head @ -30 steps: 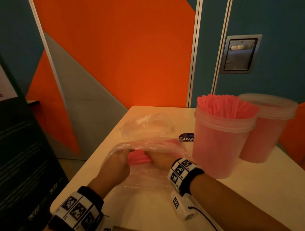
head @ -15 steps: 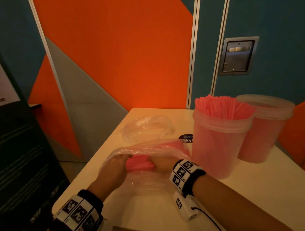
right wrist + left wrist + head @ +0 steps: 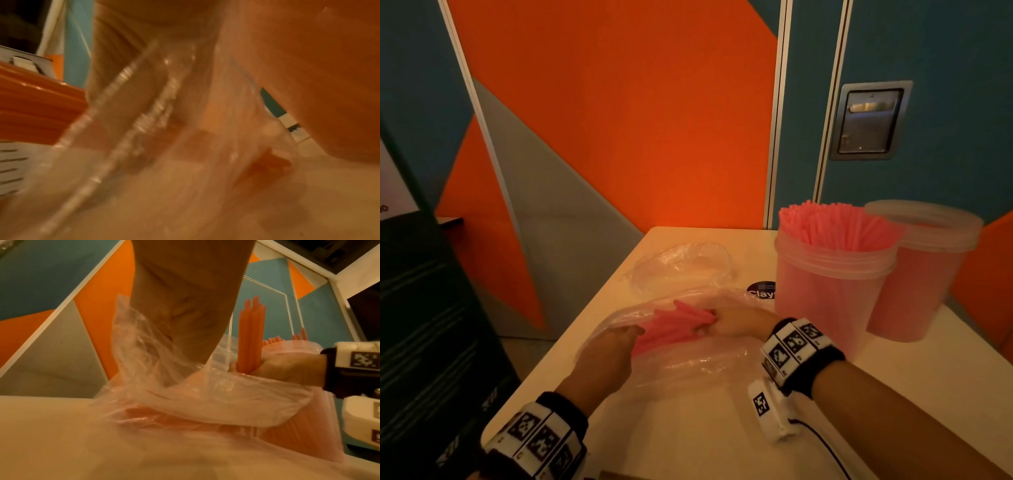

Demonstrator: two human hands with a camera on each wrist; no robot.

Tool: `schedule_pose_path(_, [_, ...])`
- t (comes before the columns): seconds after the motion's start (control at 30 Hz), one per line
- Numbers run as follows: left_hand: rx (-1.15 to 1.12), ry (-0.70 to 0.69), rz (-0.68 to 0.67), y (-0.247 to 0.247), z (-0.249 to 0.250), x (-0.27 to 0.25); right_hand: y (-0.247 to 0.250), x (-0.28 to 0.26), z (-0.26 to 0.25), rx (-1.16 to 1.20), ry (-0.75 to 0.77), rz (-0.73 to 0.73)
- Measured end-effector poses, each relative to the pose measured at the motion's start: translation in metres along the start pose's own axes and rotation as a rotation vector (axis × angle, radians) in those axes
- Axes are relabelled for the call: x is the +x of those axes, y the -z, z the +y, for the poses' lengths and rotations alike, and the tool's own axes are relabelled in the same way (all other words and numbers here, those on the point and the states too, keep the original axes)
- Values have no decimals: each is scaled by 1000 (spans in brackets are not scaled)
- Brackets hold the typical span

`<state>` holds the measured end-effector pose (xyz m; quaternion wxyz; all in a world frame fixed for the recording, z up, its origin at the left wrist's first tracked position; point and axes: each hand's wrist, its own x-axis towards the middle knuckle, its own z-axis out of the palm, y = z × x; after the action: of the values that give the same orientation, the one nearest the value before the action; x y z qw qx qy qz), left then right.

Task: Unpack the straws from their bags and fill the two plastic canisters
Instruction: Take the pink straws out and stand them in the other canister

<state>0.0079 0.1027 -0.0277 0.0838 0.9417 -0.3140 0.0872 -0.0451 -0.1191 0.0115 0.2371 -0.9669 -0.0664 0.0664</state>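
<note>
Step in hand, judged: a bunch of pink straws (image 3: 678, 325) is being drawn out of the clear bag (image 3: 688, 356) lying on the tabletop (image 3: 688, 428), just beside the open canister (image 3: 828, 291).

To do it well, the bundle should be kept tight & parallel so no straws splay or snag on the film; the bag mouth should be pinned or held wide w/ the other hand; the bundle is best stood end-down into the open canister, which already looks nearly full, so room may be short.

Right hand (image 3: 729, 322): reached into the bag from the canister side, fingers curled round one end of the straw bundle; in the left wrist view the straws (image 3: 249, 340) are seen gripped in that fist (image 3: 287, 368).

Left hand (image 3: 606, 349): set at the bag's end away from the canister, wrist low, fingertips under the film near the straws; whether film or straws are pinched cannot be told.

A second canister (image 3: 928, 274), lidded, stands behind the open one. An empty bag (image 3: 681, 263) lies beyond the one being worked, farther along from the canister.
</note>
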Motion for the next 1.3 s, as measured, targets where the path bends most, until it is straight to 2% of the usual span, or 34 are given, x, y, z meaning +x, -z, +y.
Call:
schedule_pose_path(0.1, [175,-180,-152,-27,-7,15,3,-20,-31,29,135,-98])
schedule_pose_path(0.13, [218,-229,-94,-30,-3,15,1,-26,-41,28,194,-106])
schedule_pose_path(0.2, [254,-225,-77,-29,15,16,2,-43,-60,74,306,-39])
schedule_pose_path(0.23, [274,-269,-114,-28,27,17,8,-52,-69,135,344,18])
schedule_pose_path(0.27, [256,-310,-71,-20,45,16,17,-64,-78,226,366,77])
schedule_pose_path(0.3, [135,-174,-80,-8,65,15,27,-75,-87,347,360,138])
schedule_pose_path(0.33, [138,-112,-50,-2,75,15,38,-87,-93,481,341,207])
schedule_pose_path(0.4, [170,-69,-51,-4,85,22,59,-106,-100,644,257,413])
schedule_pose_path(0.47, [70,-71,-86,-7,94,35,76,-115,-94,586,136,619])
schedule_pose_path(0.53, [33,-104,-92,-9,106,47,83,-116,-81,380,9,704])
schedule_pose_path(0.6, [19,-117,-147,-15,114,58,80,-112,-66,165,-151,635])
schedule_pose_path(0.7, [18,-103,-271,-29,117,70,59,-104,-42,-72,-304,383])
schedule_pose_path(0.77, [57,-113,-336,-34,116,76,42,-95,-25,-90,-318,278])
schedule_pose_path(0.83, [106,-120,-376,-38,113,81,29,-88,-12,-2,-344,228])
schedule_pose_path(0.93, [122,-112,-416,-42,109,83,19,-82,-2,29,-430,194])
schedule_pose_path(1.07, [104,-144,-349,-48,101,84,15,-74,2,24,-445,218])
schedule_pose_path(1.17, [77,-114,-354,-49,96,82,13,-69,5,22,-477,239])
schedule_pose_path(1.3, [7,-124,-244,-47,87,80,14,-66,8,51,-480,266])
